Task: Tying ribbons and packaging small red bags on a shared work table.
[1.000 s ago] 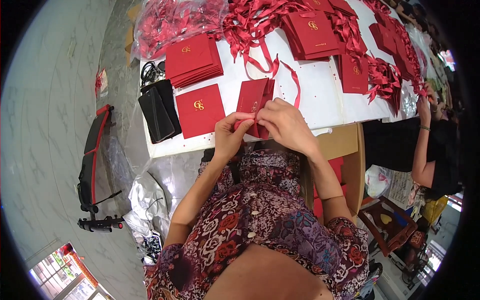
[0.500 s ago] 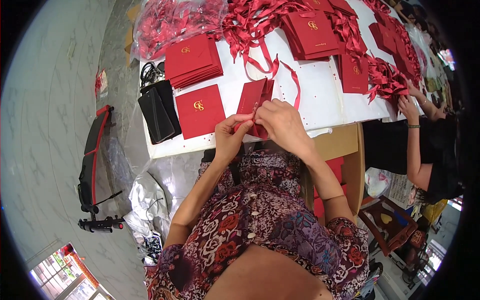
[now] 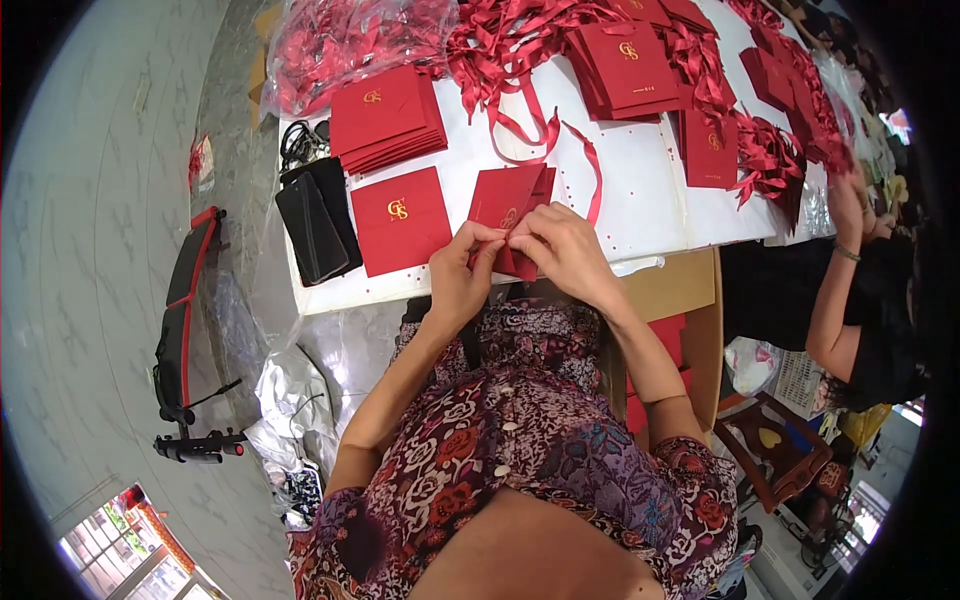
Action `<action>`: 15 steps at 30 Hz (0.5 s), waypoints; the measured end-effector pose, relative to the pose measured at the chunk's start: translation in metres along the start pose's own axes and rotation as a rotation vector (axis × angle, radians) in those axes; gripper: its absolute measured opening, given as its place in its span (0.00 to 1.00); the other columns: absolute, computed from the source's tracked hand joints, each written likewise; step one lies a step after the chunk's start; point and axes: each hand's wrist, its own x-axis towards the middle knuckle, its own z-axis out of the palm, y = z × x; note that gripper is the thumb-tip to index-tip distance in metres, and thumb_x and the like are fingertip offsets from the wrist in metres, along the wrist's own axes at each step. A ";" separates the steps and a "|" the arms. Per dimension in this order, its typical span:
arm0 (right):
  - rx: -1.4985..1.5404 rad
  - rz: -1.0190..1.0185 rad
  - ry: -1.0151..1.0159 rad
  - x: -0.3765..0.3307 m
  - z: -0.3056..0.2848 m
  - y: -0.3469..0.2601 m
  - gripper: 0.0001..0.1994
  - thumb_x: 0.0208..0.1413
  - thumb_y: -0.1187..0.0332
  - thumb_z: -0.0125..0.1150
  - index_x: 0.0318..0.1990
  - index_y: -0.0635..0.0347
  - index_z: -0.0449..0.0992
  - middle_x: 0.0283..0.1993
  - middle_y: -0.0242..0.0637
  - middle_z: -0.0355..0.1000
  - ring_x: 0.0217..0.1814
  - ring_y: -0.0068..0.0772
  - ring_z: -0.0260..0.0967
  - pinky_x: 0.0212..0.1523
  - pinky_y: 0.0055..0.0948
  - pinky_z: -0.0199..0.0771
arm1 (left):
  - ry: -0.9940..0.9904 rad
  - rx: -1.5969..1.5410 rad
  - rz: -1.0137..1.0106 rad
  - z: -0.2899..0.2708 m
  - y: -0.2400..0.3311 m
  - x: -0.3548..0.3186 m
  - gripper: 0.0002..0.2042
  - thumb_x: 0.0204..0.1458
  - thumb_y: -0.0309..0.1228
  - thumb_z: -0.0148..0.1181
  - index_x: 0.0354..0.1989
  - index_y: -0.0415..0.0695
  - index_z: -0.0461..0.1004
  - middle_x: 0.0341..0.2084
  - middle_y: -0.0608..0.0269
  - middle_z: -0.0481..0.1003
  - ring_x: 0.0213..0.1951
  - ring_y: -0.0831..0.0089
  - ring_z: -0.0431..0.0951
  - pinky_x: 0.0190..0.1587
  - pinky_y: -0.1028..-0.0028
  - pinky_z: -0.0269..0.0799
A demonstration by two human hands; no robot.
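Note:
A small red paper gift bag (image 3: 505,192) with a gold emblem stands partly opened at the table's near edge. My left hand (image 3: 463,268) pinches its near side, thumb and forefinger pressed together. Just beside those fingertips, my right hand (image 3: 568,254) is also closed in a pinch at the same spot. Whatever lies between the fingertips is too small to make out. Flat to the left lies another red gift bag (image 3: 403,220). Behind it sits a stack of red bags (image 3: 385,118). Beyond my right hand a loose red ribbon (image 3: 590,165) curves across the white tabletop.
A black phone-like case (image 3: 312,228) lies at the table's left edge. Ribbon piles (image 3: 500,60) and more bag stacks (image 3: 630,68) fill the far side. Below the table's right part stands a cardboard box (image 3: 705,330). A co-worker's arm (image 3: 838,290) reaches in from the right.
The bag between my hands has turned and opened wider, so its emblem side shows more. My hands stay close together. At the right, the co-worker's hand has moved off the ribbon pile, farther right.

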 end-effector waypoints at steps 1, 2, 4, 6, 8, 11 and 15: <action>0.075 0.063 -0.049 0.000 -0.003 0.001 0.09 0.57 0.67 0.60 0.32 0.65 0.75 0.29 0.41 0.69 0.35 0.42 0.67 0.37 0.37 0.67 | -0.022 -0.053 -0.008 0.000 -0.004 -0.001 0.03 0.59 0.20 0.57 0.39 0.36 0.72 0.32 0.58 0.81 0.37 0.78 0.81 0.40 0.79 0.76; 0.149 0.126 -0.097 -0.001 -0.006 0.002 0.10 0.58 0.66 0.60 0.32 0.65 0.75 0.29 0.41 0.69 0.34 0.40 0.67 0.36 0.36 0.67 | -0.044 -0.107 -0.015 0.000 -0.007 -0.001 0.03 0.61 0.21 0.55 0.40 0.36 0.69 0.33 0.56 0.81 0.37 0.77 0.82 0.39 0.78 0.76; 0.178 0.144 -0.094 -0.003 -0.005 0.006 0.10 0.59 0.66 0.60 0.33 0.66 0.74 0.29 0.40 0.67 0.33 0.38 0.66 0.36 0.34 0.66 | -0.006 -0.239 -0.064 0.006 -0.011 0.000 0.03 0.62 0.22 0.53 0.41 0.38 0.67 0.35 0.54 0.81 0.37 0.76 0.82 0.39 0.78 0.76; 0.206 0.163 -0.090 -0.007 -0.006 0.007 0.11 0.59 0.66 0.60 0.33 0.67 0.73 0.28 0.39 0.66 0.32 0.36 0.65 0.35 0.32 0.66 | 0.030 -0.372 -0.112 0.008 -0.012 0.002 0.03 0.64 0.24 0.51 0.42 0.39 0.65 0.36 0.53 0.80 0.37 0.75 0.82 0.38 0.78 0.77; 0.221 0.274 -0.110 -0.013 -0.007 0.005 0.16 0.56 0.61 0.64 0.32 0.67 0.70 0.30 0.44 0.67 0.33 0.44 0.67 0.35 0.38 0.67 | 0.034 -0.466 -0.278 0.006 -0.011 0.005 0.04 0.66 0.27 0.49 0.43 0.40 0.64 0.38 0.52 0.80 0.36 0.74 0.82 0.36 0.79 0.77; 0.175 0.230 0.046 -0.023 0.001 0.012 0.15 0.53 0.64 0.65 0.32 0.67 0.68 0.28 0.41 0.64 0.32 0.38 0.65 0.34 0.34 0.66 | -0.013 -0.478 -0.332 0.005 -0.005 0.012 0.04 0.65 0.28 0.49 0.41 0.40 0.65 0.35 0.56 0.80 0.28 0.80 0.79 0.29 0.81 0.73; 0.303 0.278 0.317 -0.038 -0.016 0.026 0.07 0.52 0.74 0.61 0.33 0.66 0.68 0.28 0.34 0.61 0.33 0.23 0.59 0.35 0.24 0.62 | 0.101 -0.282 -0.147 -0.011 0.006 0.064 0.04 0.64 0.27 0.51 0.41 0.40 0.66 0.30 0.60 0.78 0.18 0.85 0.67 0.22 0.82 0.64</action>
